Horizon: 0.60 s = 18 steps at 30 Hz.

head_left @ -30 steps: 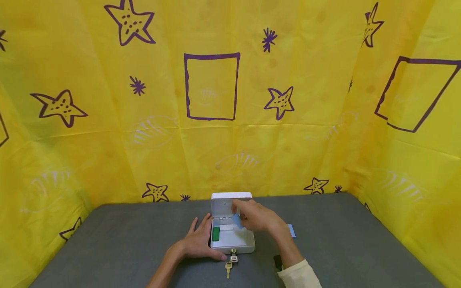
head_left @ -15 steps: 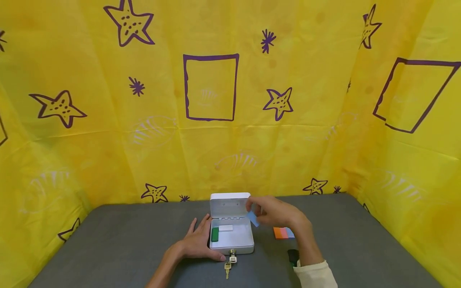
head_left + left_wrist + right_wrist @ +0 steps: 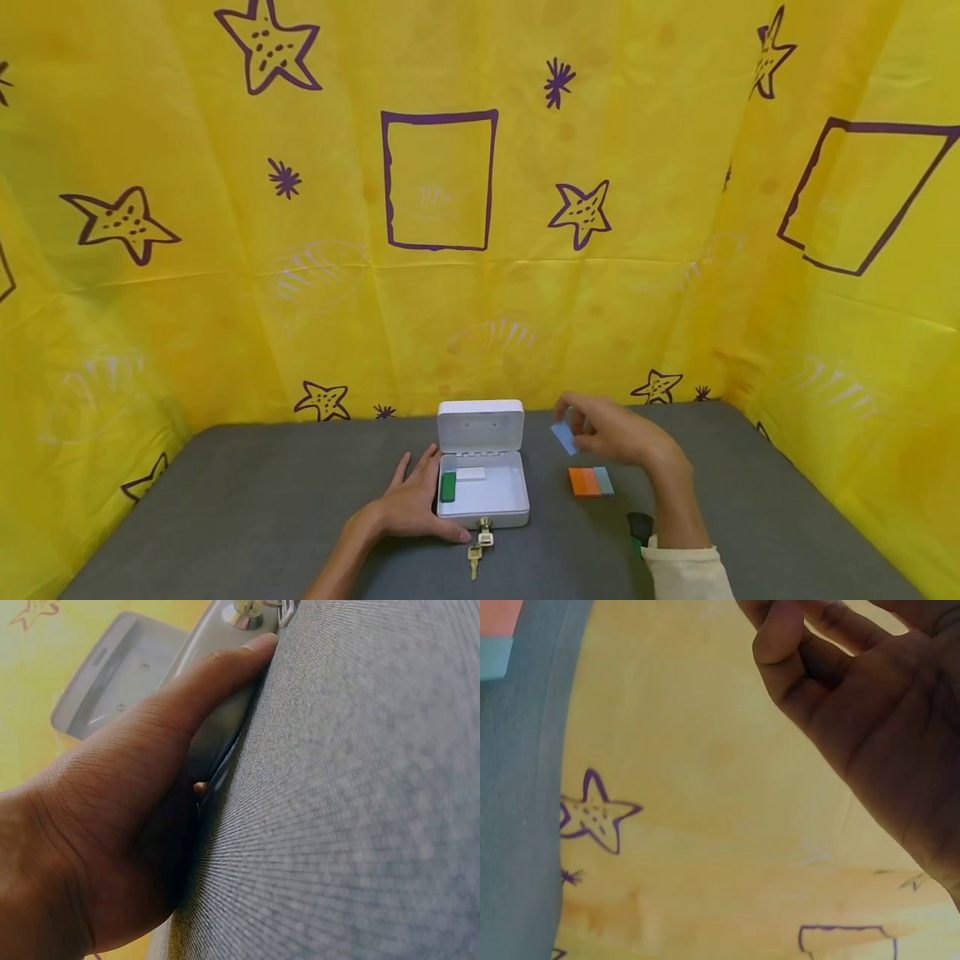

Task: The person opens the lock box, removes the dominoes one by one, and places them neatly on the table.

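A small white metal lockbox (image 3: 495, 502) stands with its lid raised. Inside lie a green block (image 3: 447, 487) and a white block (image 3: 471, 474). My left hand (image 3: 411, 505) rests around its left front corner, fingers along the side and thumb straight along the front, as the left wrist view also shows. To the right of the box, above the table, my right hand (image 3: 618, 431) pinches a light blue sticky note (image 3: 564, 438). In the right wrist view that hand (image 3: 877, 712) has bent fingers, and the note is out of sight.
Keys (image 3: 475, 560) hang from the front lock. Sticky notes in orange, salmon and blue (image 3: 588, 482) lie on the grey table (image 3: 300, 508) right of the box. A yellow patterned cloth (image 3: 435, 333) walls the back and sides.
My right hand has carried the blue sticky note from over the box out to the right, uncovering the orange, salmon and blue notes. The left hand has stayed at the box.
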Tool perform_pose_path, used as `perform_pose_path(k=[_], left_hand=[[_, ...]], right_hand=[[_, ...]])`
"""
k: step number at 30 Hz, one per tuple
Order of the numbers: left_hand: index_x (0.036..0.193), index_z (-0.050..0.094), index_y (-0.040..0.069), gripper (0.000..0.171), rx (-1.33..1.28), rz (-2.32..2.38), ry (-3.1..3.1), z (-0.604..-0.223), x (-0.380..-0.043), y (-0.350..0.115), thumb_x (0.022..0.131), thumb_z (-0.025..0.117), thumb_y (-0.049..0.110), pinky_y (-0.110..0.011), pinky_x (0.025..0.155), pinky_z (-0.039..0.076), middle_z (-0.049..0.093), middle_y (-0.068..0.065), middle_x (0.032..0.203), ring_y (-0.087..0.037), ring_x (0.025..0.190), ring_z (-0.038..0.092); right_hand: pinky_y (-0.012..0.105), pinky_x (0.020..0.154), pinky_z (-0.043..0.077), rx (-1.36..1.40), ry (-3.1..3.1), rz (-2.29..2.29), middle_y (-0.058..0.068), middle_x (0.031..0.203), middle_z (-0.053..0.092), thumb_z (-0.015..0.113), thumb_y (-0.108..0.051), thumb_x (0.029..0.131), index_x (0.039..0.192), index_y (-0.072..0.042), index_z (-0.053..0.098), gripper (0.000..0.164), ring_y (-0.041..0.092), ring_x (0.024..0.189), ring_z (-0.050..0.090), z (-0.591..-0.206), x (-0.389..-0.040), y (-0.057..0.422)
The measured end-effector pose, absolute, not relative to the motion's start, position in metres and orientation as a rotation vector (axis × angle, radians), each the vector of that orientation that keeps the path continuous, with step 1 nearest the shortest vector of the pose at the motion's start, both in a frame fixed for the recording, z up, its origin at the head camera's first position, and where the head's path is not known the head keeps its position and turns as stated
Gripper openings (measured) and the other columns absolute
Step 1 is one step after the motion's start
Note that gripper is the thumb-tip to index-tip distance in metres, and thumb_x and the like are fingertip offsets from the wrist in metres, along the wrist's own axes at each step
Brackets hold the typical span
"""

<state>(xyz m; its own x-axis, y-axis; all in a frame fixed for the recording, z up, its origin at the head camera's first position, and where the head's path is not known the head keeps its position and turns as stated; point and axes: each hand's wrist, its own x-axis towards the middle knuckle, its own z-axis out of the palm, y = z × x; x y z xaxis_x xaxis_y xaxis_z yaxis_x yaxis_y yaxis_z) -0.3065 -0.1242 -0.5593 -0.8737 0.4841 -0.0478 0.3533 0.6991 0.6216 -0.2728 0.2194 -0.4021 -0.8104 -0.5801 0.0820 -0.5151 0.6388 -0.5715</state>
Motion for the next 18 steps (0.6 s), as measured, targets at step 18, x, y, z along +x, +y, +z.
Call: perform_pose_path(k=[18], left_hand=[[0.163,0.022,0.005,0.134,0.663,0.933,2.686,-0.552,-0.301,-0.123,0.065,0.086,0.071,-0.069,0.128,-0.006,0.025,-0.023,0.172,-0.041,0.164,0.009]], right_hand=[[0.03,0.06,0.04,-0.357,2.886,-0.731,0.007,0.076,0.054,0.06,0.02,0.081,0.11,-0.004,0.059,0.038,0.02,0.065,0.048,-0.432,-0.279,0.256]])
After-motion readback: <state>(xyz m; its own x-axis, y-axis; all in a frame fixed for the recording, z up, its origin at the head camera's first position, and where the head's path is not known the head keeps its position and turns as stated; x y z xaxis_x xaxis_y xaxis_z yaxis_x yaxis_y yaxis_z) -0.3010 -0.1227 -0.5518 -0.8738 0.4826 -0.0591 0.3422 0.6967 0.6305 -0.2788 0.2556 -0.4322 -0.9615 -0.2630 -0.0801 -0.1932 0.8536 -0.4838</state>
